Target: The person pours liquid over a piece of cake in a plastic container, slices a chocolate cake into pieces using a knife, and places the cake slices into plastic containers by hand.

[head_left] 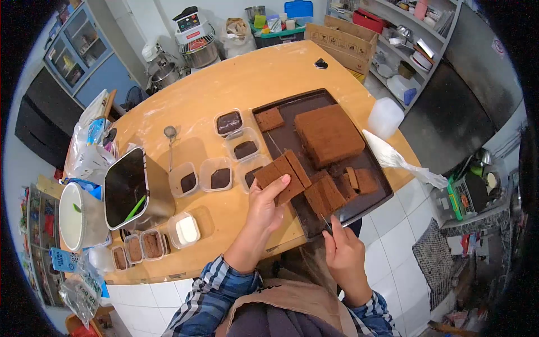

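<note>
My left hand (266,209) is closed on chocolate cake slices (281,175), thumb across the top, over the left side of a dark baking tray (379,208). In my right hand (345,253), at the tray's near edge, the fingers pinch a long thin knife (275,141). Its blade appears to run beneath the slices, with the tip showing beyond them; the middle is hidden. On the tray lie a big cake block (328,135), a small cake piece (269,119) in the far left corner, and cut pieces (325,194) near my right hand.
Left of the tray stand several clear plastic tubs (216,174) with dark contents. Further left are a deep metal container (160,194) with a green-handled tool, a white bucket (78,216) and a small strainer (170,133). A white piping bag (401,160) overlaps the tray's right side.
</note>
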The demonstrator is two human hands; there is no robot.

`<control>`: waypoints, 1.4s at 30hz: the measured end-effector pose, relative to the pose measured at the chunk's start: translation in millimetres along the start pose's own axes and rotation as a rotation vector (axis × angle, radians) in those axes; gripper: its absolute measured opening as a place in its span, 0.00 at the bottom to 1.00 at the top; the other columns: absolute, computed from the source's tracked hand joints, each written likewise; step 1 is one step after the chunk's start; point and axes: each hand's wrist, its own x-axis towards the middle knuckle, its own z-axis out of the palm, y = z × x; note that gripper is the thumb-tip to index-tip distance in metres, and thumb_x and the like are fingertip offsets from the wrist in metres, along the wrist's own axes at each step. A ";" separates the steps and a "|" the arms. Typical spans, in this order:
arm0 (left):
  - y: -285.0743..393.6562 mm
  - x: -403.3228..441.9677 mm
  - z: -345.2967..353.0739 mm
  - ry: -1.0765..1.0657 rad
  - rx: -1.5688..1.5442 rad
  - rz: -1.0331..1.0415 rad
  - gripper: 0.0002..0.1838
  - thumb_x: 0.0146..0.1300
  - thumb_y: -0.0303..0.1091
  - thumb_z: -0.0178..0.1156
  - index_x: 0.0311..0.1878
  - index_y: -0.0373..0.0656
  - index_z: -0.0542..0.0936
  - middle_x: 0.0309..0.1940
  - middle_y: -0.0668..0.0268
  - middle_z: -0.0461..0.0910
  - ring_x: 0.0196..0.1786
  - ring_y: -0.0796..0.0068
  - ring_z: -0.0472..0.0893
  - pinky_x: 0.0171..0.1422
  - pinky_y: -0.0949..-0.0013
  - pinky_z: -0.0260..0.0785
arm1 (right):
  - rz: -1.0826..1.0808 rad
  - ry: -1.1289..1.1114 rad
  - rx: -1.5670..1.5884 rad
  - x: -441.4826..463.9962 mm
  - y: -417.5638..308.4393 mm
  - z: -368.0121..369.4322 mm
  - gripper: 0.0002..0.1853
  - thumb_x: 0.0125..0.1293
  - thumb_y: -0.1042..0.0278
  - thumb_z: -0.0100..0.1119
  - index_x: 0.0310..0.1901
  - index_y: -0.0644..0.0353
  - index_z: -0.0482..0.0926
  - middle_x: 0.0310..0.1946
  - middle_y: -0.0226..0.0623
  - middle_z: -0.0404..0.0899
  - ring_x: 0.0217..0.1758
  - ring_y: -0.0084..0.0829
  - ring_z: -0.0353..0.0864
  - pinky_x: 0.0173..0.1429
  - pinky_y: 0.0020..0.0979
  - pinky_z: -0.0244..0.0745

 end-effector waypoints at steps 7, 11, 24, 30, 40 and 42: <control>1.3 1.3 -3.8 -0.015 -0.007 0.015 0.19 0.56 0.23 0.65 0.50 0.40 0.72 0.45 0.61 0.79 0.48 0.69 0.81 0.53 0.62 0.75 | -0.058 0.024 -0.099 7.4 1.1 11.9 0.20 0.61 0.66 0.60 0.54 0.63 0.74 0.26 0.44 0.74 0.27 0.45 0.78 0.30 0.40 0.74; 5.2 -2.4 0.9 0.030 -0.006 0.018 0.18 0.57 0.23 0.65 0.50 0.40 0.72 0.44 0.62 0.79 0.47 0.69 0.81 0.52 0.64 0.76 | -0.033 -0.011 -0.110 -0.4 5.1 9.6 0.20 0.61 0.65 0.60 0.54 0.62 0.74 0.25 0.43 0.74 0.27 0.44 0.78 0.29 0.40 0.74; -4.5 0.3 -4.5 0.000 -0.001 -0.049 0.20 0.59 0.26 0.64 0.54 0.42 0.71 0.48 0.63 0.78 0.52 0.66 0.79 0.58 0.56 0.73 | -0.020 -0.015 -0.173 7.9 2.8 12.0 0.19 0.62 0.65 0.58 0.54 0.63 0.74 0.27 0.45 0.75 0.28 0.45 0.79 0.30 0.41 0.75; 5.5 3.4 -4.6 0.075 -0.054 -0.095 0.21 0.59 0.29 0.64 0.55 0.42 0.71 0.48 0.62 0.78 0.51 0.64 0.80 0.59 0.54 0.73 | 0.026 -0.033 -0.118 1.6 -0.2 2.8 0.18 0.62 0.70 0.59 0.53 0.66 0.75 0.28 0.49 0.77 0.29 0.49 0.79 0.31 0.41 0.74; 9.9 1.5 -4.9 -0.093 0.086 -0.067 0.24 0.62 0.34 0.60 0.61 0.40 0.69 0.54 0.57 0.76 0.59 0.59 0.75 0.63 0.53 0.68 | 0.076 0.038 0.210 -4.7 9.8 -18.9 0.18 0.63 0.70 0.58 0.52 0.72 0.74 0.37 0.57 0.79 0.38 0.53 0.80 0.42 0.39 0.76; 7.7 1.7 -9.9 -0.173 0.044 -0.054 0.24 0.63 0.34 0.59 0.61 0.40 0.68 0.55 0.58 0.76 0.60 0.58 0.75 0.64 0.53 0.67 | 0.166 0.014 0.304 -9.4 13.4 -18.7 0.18 0.63 0.71 0.58 0.52 0.72 0.74 0.40 0.57 0.80 0.41 0.51 0.81 0.46 0.37 0.76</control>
